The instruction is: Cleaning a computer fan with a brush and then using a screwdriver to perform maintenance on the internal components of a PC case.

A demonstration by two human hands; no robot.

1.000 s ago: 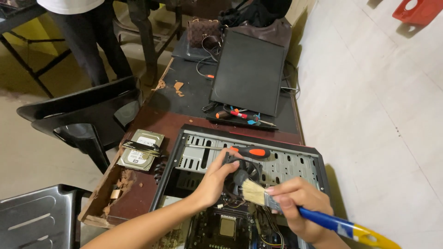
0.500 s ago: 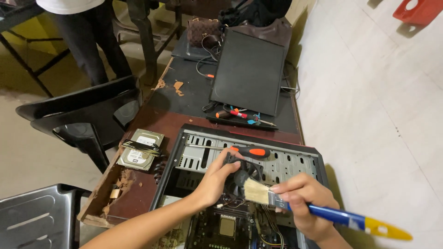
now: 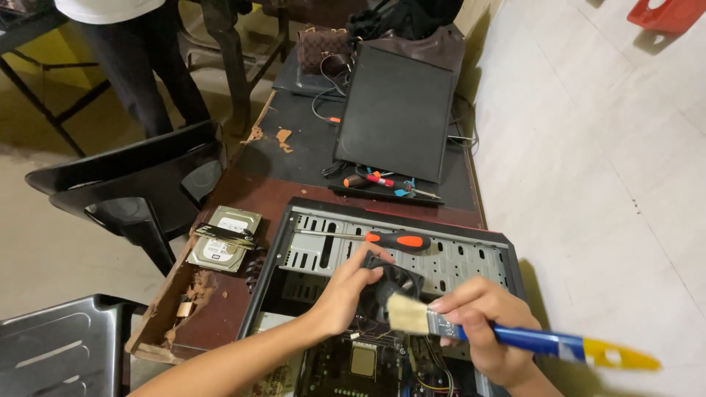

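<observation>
Head view: right hand [image 3: 491,331] holds paintbrush [image 3: 515,337] inside the case rim [image 3: 397,218].

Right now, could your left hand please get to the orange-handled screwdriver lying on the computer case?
Probably yes: the screwdriver lies uncovered on the case just beyond the left hand, with nothing between them, though that hand is gripping the black fan.

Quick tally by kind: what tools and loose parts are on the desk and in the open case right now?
Paintbrush, in the right hand: 1
Case fan, held by the left hand: 1
Screwdrivers: 2, one on the computer case, one by the black panel
Hard drives, stacked: 2
Total: 6
</observation>
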